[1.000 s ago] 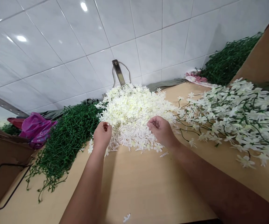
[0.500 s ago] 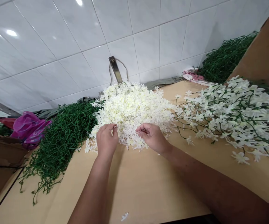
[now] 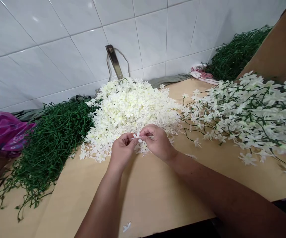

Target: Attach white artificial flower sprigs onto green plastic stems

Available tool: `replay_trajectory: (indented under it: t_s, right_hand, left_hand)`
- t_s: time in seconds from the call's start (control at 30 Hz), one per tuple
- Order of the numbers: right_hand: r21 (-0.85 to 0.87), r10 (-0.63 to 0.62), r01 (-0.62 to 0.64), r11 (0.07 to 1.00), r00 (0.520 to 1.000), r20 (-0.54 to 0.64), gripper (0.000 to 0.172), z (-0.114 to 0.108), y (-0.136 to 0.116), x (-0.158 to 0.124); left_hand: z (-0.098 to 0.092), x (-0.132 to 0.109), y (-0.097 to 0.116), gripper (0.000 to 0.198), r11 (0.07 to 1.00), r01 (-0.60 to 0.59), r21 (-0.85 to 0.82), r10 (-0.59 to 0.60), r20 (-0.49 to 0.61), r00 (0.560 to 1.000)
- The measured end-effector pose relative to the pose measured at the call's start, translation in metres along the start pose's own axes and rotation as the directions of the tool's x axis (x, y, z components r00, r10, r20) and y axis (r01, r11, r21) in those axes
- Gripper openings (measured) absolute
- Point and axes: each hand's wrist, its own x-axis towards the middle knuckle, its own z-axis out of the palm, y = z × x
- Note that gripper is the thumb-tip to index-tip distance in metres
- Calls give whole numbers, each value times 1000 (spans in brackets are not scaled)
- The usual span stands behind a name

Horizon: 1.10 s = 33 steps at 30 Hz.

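Between my two hands is a small white artificial flower, pinched from both sides by the fingertips. My left hand closes on its left side, thumb against the index finger. From the right, my right hand grips it between thumb and forefinger. Just beyond them lies a big heap of loose white artificial flowers, with thin white stamens along its near edge. To the left spreads a pile of green plastic stems. On the right lie white flowers on green stems.
Beside the stems at far left is a magenta plastic bag. A metal strip leans on the tiled wall behind the heap. More green stems stand by a cardboard panel. A white scrap lies near the table's front edge.
My hands have come together from apart, and a white flower now shows between their fingertips. The view has shifted slightly to the right and down.
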Motion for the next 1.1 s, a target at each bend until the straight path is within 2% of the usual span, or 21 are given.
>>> replay_trajectory:
  t_s: [0.1,0.2,0.37,0.47,0.6,0.83,0.93,1.0,1.1]
  right_hand:
    - [-77,-47,47,996,999,6,8,0,2,-1]
    - [-160,-83,86,983,996,22,10,-1,2,-2]
    - [-264,-119,125,956,992,38,9,-1,1,-3]
    - [-262,-142,150,953,989,49,9,1,2,-3]
    - [-221,-127,138,966,990,62,7,2,4,-4]
    - [-260,-131,149,954,988,85,11,2,1,-5]
    - [-158,-60,71,985,995,74,9,3,2,-5]
    - [-6,67,-67,998,994,82,6,3,3,-4]
    - [223,255,-278,934,959,126,4,3,6,-2]
  left_hand:
    - [-2,1,-2,27,998,25,-65,-25,1,1000]
    - [-2,2,-3,28,998,32,-63,-32,5,999]
    - [-3,2,-5,22,999,-18,-29,18,14,1000]
    - [-4,2,-6,19,999,-52,-7,52,18,998]
    - [-6,3,-8,16,994,-85,67,84,28,996]
    - [-4,-1,-7,11,938,-183,295,164,86,983]
    - [-4,-2,-4,13,925,-214,315,194,95,976]
    - [-5,-3,-2,16,938,-223,266,203,104,974]
    - [-7,-4,0,20,968,-217,124,200,135,970]
